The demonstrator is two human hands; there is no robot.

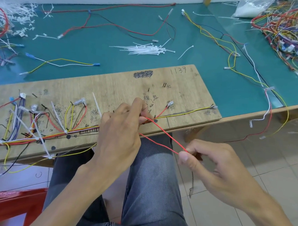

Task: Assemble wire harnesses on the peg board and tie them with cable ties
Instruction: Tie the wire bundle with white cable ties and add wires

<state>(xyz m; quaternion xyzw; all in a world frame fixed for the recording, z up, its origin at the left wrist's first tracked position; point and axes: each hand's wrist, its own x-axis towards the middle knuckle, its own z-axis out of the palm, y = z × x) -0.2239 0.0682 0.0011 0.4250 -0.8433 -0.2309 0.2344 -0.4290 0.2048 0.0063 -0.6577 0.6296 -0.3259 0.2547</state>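
Observation:
A wooden peg board point(122, 86) lies on the green table, its near edge over my lap. A bundle of coloured wires point(37, 137) runs along its left part, tied with white cable ties. My left hand point(120, 128) pinches a red wire point(162, 131) at the board's near edge, close to a peg. The red wire forms a loop stretching right and down to my right hand point(210, 163), which pinches it between thumb and fingers, off the board. A brown wire hangs below my right hand.
A pile of loose white cable ties point(147, 49) lies behind the board. Loose wire sets are scattered on the green table point(104, 39). A big tangle of wires point(289, 31) sits at the far right. A red stool point(6, 207) stands at lower left.

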